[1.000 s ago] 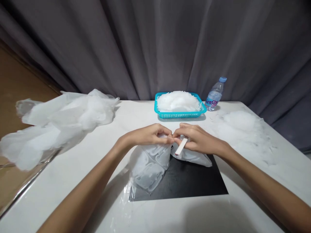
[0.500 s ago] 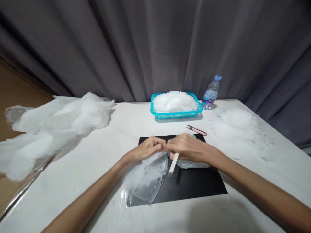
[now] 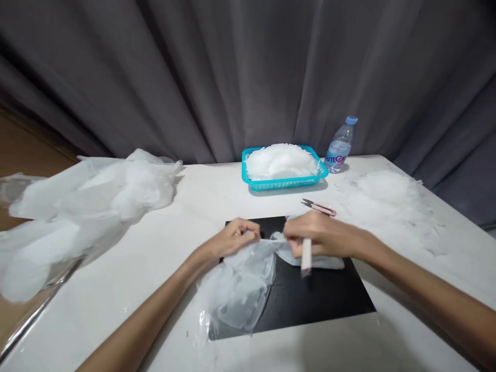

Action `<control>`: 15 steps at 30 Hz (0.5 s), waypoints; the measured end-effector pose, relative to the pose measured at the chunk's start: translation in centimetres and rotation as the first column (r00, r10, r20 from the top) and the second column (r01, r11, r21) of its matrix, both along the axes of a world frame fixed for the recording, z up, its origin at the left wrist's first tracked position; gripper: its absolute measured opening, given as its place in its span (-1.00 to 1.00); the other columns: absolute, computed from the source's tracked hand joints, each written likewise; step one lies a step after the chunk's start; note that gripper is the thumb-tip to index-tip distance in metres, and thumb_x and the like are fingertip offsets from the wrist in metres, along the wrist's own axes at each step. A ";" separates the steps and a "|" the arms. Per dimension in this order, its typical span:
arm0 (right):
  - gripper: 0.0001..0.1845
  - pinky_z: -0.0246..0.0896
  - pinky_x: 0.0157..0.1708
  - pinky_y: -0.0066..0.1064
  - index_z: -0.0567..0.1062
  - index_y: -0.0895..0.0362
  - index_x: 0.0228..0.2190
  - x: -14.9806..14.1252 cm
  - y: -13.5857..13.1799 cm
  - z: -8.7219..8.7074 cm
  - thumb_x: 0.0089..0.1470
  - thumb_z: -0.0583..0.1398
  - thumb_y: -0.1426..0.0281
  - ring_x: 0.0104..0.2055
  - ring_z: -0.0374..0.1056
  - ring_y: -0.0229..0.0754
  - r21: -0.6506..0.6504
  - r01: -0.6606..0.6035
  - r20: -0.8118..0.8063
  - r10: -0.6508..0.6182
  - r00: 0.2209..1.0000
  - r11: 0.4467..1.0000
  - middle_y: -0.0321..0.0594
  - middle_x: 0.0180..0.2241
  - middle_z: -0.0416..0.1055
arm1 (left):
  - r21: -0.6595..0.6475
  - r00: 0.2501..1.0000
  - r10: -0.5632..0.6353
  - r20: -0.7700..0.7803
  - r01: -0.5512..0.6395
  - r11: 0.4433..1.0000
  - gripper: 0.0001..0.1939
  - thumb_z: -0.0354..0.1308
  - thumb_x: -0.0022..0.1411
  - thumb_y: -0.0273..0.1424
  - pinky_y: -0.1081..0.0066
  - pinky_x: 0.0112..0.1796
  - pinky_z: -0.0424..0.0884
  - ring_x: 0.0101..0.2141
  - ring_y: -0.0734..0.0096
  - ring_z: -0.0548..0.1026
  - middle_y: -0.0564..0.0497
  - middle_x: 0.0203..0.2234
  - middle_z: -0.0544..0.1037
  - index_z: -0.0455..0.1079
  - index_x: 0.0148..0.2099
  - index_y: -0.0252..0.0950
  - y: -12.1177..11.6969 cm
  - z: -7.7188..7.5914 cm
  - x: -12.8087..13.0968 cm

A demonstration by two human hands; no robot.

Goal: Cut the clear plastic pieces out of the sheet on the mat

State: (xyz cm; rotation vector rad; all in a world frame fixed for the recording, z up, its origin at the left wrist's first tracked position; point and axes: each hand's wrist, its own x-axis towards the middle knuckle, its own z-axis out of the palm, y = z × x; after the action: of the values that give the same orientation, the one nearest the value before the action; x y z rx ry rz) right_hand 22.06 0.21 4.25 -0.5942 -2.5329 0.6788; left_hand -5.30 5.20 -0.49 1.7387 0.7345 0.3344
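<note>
Drawn apart: left grip point(image 3: 243, 236) pinching bag point(image 3: 242, 297), right grip point(image 3: 314, 232) clenching stick point(image 3: 306, 256) — basket point(image 3: 287, 183) heaped with white material point(image 3: 281, 160).

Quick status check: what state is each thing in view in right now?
Left hand: closed, pinching the bag's edge
Right hand: closed, holding the white stick
White stick: angled downward, blurred
Translucent bag: bunched, top pulled taut
Black mat: flat, partly covered
Snips: lying down, blades apart
Blue basket: heaped with white material
Bottle: capped, standing
White sheeting at left: crumpled
White fluff at right: loose, spread out
</note>
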 end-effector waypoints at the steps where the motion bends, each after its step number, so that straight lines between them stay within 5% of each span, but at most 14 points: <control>1: -0.75 0.07 -0.38 -0.47 0.35 0.12 -0.46 0.7 0.0 0.6 0.28 0.20 0.53 -0.45 0.25 -0.31 -0.006 0.050 -0.025 -0.051 0.998 0.999 -0.35 -0.48 0.36 | 0.001 1.000 0.019 -0.004 -0.019 1.000 -0.62 0.11 0.32 -0.20 0.51 -0.55 -0.06 -0.57 0.58 0.04 0.17 -0.63 0.13 0.26 -0.48 -0.31 0.3 0.1 -0.5; 6: -0.86 0.04 -0.38 -0.48 0.46 0.14 -0.36 2.1 0.6 1.2 0.25 0.20 0.54 -0.45 0.24 -0.33 -0.014 0.169 0.050 -0.168 0.984 0.985 -0.37 -0.46 0.42 | -0.001 1.000 -0.022 -0.016 0.022 1.000 -0.51 0.18 0.34 0.01 0.52 -0.53 0.03 -0.54 0.56 0.13 0.14 -0.59 0.26 0.44 -0.34 -0.37 0.6 1.2 -0.5; 9: -0.91 0.02 -0.36 -0.44 0.53 0.13 -0.25 1.5 1.0 0.3 0.33 0.21 0.41 -0.43 0.29 -0.28 0.033 0.205 0.137 -0.208 0.968 0.978 -0.34 -0.44 0.47 | 0.018 0.996 -0.073 -0.043 0.074 0.997 -0.59 0.33 0.26 -0.05 0.52 -0.47 0.13 -0.47 0.52 0.26 0.08 -0.50 0.43 0.58 -0.20 -0.35 0.3 2.4 0.5; 12: -0.71 0.04 -0.32 -0.40 0.58 0.08 -0.07 1.3 1.1 -0.1 0.33 0.27 0.15 -0.38 0.37 -0.21 0.077 0.203 0.191 -0.214 0.958 0.976 -0.30 -0.41 0.51 | 0.096 0.989 -0.094 -0.115 0.105 0.990 -0.69 0.40 0.24 -0.13 0.51 -0.42 0.18 -0.44 0.50 0.32 0.05 -0.45 0.54 0.66 -0.18 -0.30 0.3 3.8 0.7; 15: -0.72 0.10 -0.22 -0.34 0.60 -0.01 0.01 1.5 1.2 0.1 0.36 0.25 0.18 -0.24 0.43 -0.13 0.095 0.140 0.236 -0.159 0.959 0.986 -0.25 -0.32 0.56 | 0.143 0.979 -0.110 -0.174 0.135 0.980 -0.72 0.38 0.28 -0.15 0.47 -0.30 0.30 -0.36 0.44 0.44 0.02 -0.36 0.61 0.65 -0.18 -0.28 0.5 5.0 0.4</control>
State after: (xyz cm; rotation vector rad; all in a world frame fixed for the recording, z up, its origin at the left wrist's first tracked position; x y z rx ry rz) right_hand 23.54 1.42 4.34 -0.8798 -2.6876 0.4759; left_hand -4.91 5.72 4.54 1.9667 0.7314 0.1663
